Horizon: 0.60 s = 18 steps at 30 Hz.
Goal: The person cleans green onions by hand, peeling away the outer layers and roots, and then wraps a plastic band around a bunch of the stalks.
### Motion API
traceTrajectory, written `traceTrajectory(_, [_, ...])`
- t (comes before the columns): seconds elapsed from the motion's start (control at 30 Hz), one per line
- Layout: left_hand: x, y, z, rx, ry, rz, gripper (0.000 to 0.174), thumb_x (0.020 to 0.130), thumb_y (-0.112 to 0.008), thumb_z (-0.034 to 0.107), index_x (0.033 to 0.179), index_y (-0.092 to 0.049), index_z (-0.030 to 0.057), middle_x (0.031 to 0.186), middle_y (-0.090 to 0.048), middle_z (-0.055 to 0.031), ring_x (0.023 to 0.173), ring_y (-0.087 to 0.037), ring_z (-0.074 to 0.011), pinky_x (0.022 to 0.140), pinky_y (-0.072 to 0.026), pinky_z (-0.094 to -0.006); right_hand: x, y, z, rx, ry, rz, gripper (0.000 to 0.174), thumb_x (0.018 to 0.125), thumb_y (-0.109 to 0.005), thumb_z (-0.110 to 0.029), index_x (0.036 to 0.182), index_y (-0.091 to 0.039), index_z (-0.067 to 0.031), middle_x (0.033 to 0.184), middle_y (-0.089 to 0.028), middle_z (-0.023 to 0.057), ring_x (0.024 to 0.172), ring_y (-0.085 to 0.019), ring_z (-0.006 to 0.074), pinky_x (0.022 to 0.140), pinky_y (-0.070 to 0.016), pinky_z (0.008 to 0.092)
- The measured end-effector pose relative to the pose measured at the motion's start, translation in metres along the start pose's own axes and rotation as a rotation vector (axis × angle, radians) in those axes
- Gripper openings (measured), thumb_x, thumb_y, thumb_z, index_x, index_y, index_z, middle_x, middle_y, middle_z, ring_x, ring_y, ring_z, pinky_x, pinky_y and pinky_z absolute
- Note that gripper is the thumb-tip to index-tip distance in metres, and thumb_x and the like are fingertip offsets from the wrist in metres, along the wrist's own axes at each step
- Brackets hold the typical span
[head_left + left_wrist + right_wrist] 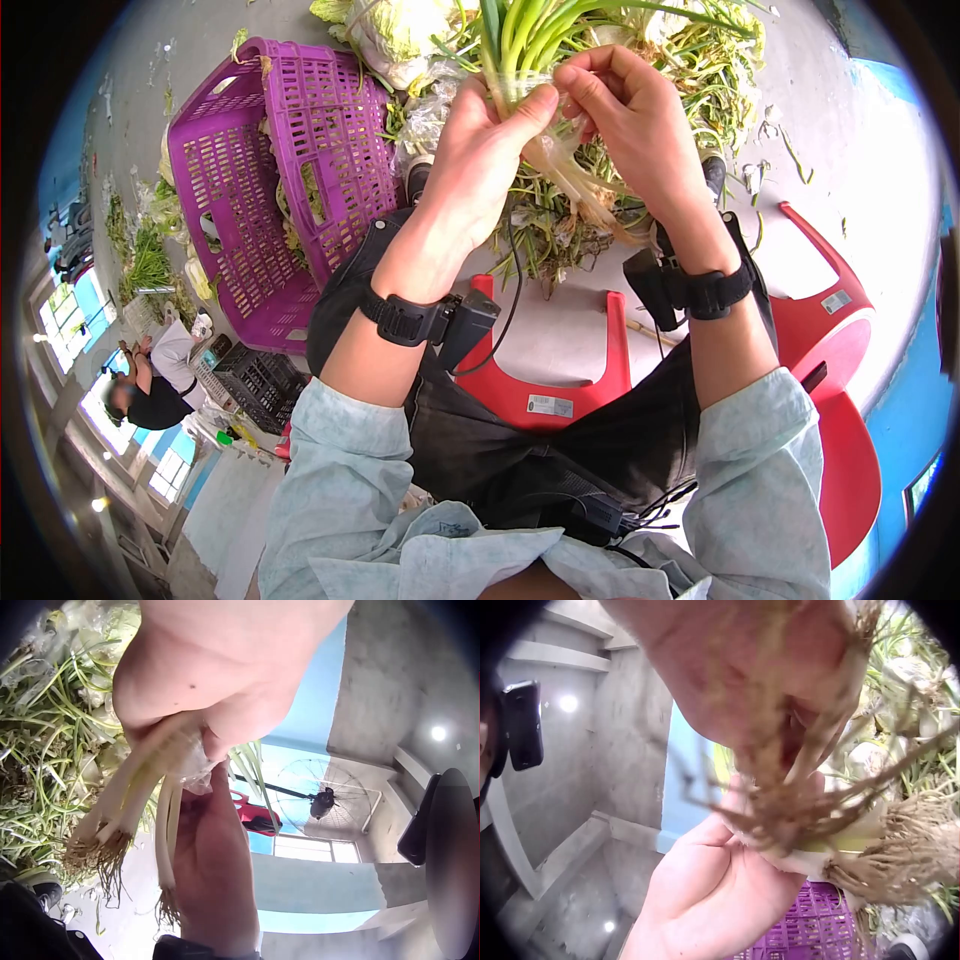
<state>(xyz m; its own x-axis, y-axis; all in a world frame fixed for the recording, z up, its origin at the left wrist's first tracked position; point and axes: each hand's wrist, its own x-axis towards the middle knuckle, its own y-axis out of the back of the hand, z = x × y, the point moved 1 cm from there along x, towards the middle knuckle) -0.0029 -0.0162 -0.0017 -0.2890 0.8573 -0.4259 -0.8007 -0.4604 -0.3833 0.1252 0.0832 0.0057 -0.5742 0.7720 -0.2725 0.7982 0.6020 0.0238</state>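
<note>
A bunch of green onions point(530, 40) is gripped in my left hand point(472, 165), leaves pointing away and roots toward me. Clear plastic film point(196, 771) wraps the stalks between the two hands. My right hand point(640, 125) pinches the film with thumb and forefinger, right beside the left thumb. White stalks point(135, 795) with brown, stringy roots point(97, 859) hang below the grip in the left wrist view. Blurred roots point(780, 814) cover part of both hands in the right wrist view.
A purple crate point(330, 150) stands tilted at the left. Loose green onions and trimmings point(700, 90) cover the floor ahead, near a cabbage point(395, 40). Red stools point(550, 405) stand between my legs and at the right. Another person point(150, 390) is far left.
</note>
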Motion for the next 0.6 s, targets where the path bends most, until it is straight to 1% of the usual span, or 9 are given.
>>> traceTrajectory(0.2, [-0.001, -0.002, 0.002, -0.077, -0.010, 0.016, 0.040, 0.106, -0.061, 0.016, 0.141, -0.049, -0.0002, 0.134, -0.061, -0.0086, 0.122, -0.060, -0.0173, 0.107, -0.0479, -0.0369, 0.001, 0.002, 0.001, 0.019, -0.023, -0.053, 0.020, 0.102, -0.068, -0.018, 0.105, -0.068, 0.0015, 0.081, -0.071, 0.0022, 0.069, -0.062, 0.0064, 0.064, -0.0525, 0.0238])
traceTrajectory(0.37, [-0.001, 0.003, 0.004, -0.032, 0.069, 0.029, 0.038, 0.107, -0.059, 0.017, 0.139, -0.052, -0.0007, 0.132, -0.061, -0.0083, 0.120, -0.060, -0.0173, 0.106, -0.0490, -0.0370, -0.001, 0.004, -0.003, 0.010, -0.042, -0.116, 0.023, 0.102, -0.069, -0.019, 0.108, -0.069, 0.0031, 0.082, -0.071, 0.0030, 0.069, -0.063, 0.0080, 0.067, -0.0544, 0.0246])
traceTrajectory(0.47, [-0.002, 0.000, 0.008, -0.027, 0.093, 0.026, 0.036, 0.108, -0.057, 0.018, 0.138, -0.054, -0.0013, 0.130, -0.062, -0.0080, 0.118, -0.061, -0.0172, 0.105, -0.0497, -0.0367, 0.002, 0.006, 0.000, 0.009, -0.029, -0.104, 0.026, 0.101, -0.069, -0.020, 0.110, -0.070, 0.0042, 0.084, -0.072, 0.0045, 0.071, -0.065, 0.0086, 0.069, -0.0551, 0.0248])
traceTrajectory(0.57, [-0.002, -0.001, 0.008, -0.034, 0.096, -0.008, 0.036, 0.109, -0.056, 0.020, 0.138, -0.054, -0.0012, 0.128, -0.063, -0.0077, 0.116, -0.062, -0.0168, 0.104, -0.0504, -0.0358, 0.001, 0.009, -0.005, -0.083, -0.046, -0.138, 0.029, 0.104, -0.067, -0.021, 0.118, -0.069, 0.0045, 0.091, -0.071, 0.0012, 0.081, -0.063, 0.0059, 0.075, -0.0558, 0.0239])
traceTrajectory(0.6, [-0.002, -0.001, 0.008, -0.036, 0.096, -0.024, 0.036, 0.109, -0.056, 0.020, 0.138, -0.054, -0.0010, 0.127, -0.063, -0.0076, 0.116, -0.062, -0.0166, 0.104, -0.0507, -0.0355, 0.001, 0.011, -0.005, -0.099, -0.045, -0.144, 0.029, 0.104, -0.067, -0.021, 0.118, -0.069, 0.0043, 0.091, -0.071, 0.0013, 0.081, -0.063, 0.0061, 0.076, -0.0557, 0.0241])
